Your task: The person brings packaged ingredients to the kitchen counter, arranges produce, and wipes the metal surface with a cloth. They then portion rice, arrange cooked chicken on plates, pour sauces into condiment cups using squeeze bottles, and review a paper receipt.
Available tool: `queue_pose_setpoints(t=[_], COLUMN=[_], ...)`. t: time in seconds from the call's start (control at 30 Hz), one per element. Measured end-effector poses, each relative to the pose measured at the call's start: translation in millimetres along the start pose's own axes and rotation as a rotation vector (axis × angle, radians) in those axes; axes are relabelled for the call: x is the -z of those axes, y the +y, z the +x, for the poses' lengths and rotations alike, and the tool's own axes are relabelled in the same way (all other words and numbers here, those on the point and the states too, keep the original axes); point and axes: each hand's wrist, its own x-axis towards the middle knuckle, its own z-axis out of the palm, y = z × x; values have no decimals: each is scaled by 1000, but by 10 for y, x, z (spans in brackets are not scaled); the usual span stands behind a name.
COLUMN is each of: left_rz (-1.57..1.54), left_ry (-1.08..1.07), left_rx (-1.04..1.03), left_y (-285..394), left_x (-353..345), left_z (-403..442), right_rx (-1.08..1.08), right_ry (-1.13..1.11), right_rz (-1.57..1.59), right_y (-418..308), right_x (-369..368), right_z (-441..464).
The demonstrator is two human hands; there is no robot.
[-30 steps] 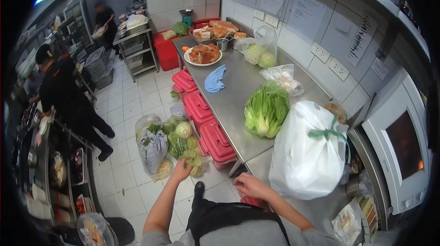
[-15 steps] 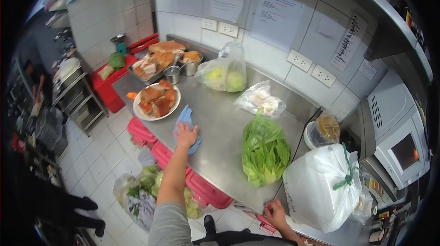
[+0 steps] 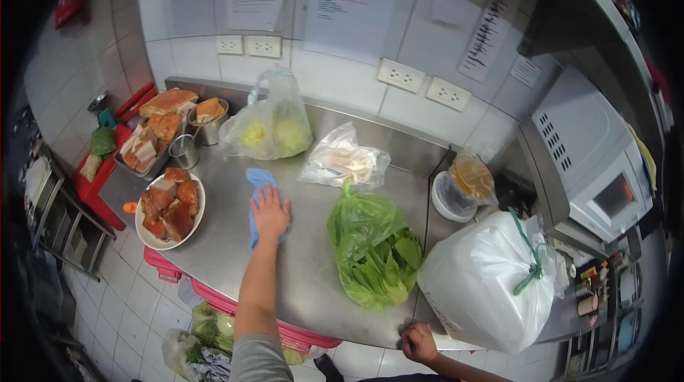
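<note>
My left hand (image 3: 270,215) lies spread on the blue cloth (image 3: 256,181) on the steel counter (image 3: 303,254), its palm pressed down. At the counter's front edge rests my right hand (image 3: 418,343), its fingers curled; whether anything is in them is hidden. Leafy greens in a green plastic bag (image 3: 374,254) lie between the hands, farther back. A big white tied bag (image 3: 488,279) stands right of the greens. To the left of the cloth is a white bowl of browned meat (image 3: 171,210). Behind the cloth sits a clear bag with round pale-green vegetables (image 3: 274,129).
Trays of meat (image 3: 153,133) and metal cups (image 3: 185,152) stand at the back left. A clear bag (image 3: 347,159) and a white tub (image 3: 452,200) are near the wall. The microwave (image 3: 595,161) is at the right. Bagged vegetables (image 3: 206,336) lie on the floor.
My left hand has moved from above the floor bags up onto the blue cloth. The view has turned right toward the counter and wall. My right hand has stayed near the counter's front edge.
</note>
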Motion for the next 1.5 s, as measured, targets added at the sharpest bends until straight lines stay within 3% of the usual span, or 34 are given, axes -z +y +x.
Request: queue_pose_setpoints(t=[0.23,0.37,0.5,0.63,0.73,0.8,0.83,0.87,0.9,0.93,0.97,1.0,1.03,1.07,1.1,1.13,1.2,1.3,1.4,1.43,1.5], left_rz=[-157,-111,79,-209,-733,-1227,-1078,-1025,-967,-1051,-1100,-1225,-1257,-1269,-1280,-1281,-1278,-1187,-1292,-1303,-1324], left_ry=[11,3,394,197,11,-149,-338,-380,-421,-560,-514,-717,-901,-955,-1003,-1022,-1055,-939,-948,-927,-892], left_rx=[-230,-207,-335,-278,-304,-319,-463,-458,-447,-311,-410,-328,-458,-608,-761,-753,-745,-757,-555,-507,-483], left_y=[656,743,1082,1669,2184,2443,2700,2930,3155,3596,3875,4200,4561,4826,5040,5208,5386,5375,5330,5350,5416], left_x=[180,224,550,829,826,543,699,593,476,714,408,426,781,831,852,1077,1605,1441,1030,938,818], left_z=[-1269,-2149,-2976,-3776,-4258,-4540,-4645,-4751,-4858,-5032,-5140,-5246,-5311,-5382,-5406,-5354,-5261,-4979,-4818,-4779,-4702], right_rx=[20,26,89,55,178,0,-134,-270,-510,-750,-829,-911,-906,-896,-890,-874,-990,-735,-571,-763,-777], right_ry=[42,99,171,-78,-50,-102,-54,-11,-58,-116,-49,21,137,262,371,472,608,536,176,-127,-299], right_rz=[97,205,419,718,557,589,723,865,948,1024,1226,1419,1571,1716,1543,1366,1451,679,159,-22,-232], right_y=[22,54,109,230,535,790,1065,1270,1233,1146,1025,948,916,934,1040,1161,1393,1944,2018,1807,1714], right_x=[-6,-24,-11,375,668,1021,969,846,1074,1527,1821,2059,2188,2276,2339,2409,2672,2798,2960,3097,3081], right_z=[-40,-96,-147,-577,-1342,-2000,-2381,-2753,-3016,-3098,-3127,-3155,-3164,-3152,-3148,-3134,-3097,-3064,-2787,-2613,-2367])
